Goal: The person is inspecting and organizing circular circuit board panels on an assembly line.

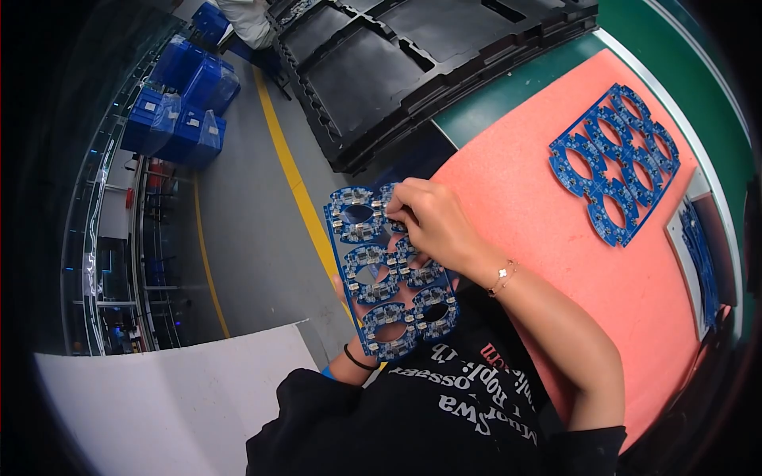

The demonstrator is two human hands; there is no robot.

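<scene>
A blue circuit board panel with several round openings and many small components is held tilted in front of my body. My left hand supports it from beneath; its palm shows through the openings and a fingertip shows at the left edge. Over the panel's upper right part is my right hand, its fingers bent in a pinch against the board. What lies between those fingertips is hidden. A second blue circuit board panel of similar shape lies flat on the pink mat at the right.
Black plastic trays stand at the far side, beside the green table top. A white holder with blue boards is at the right edge. Blue bins sit far left on the floor, and a white panel is near left.
</scene>
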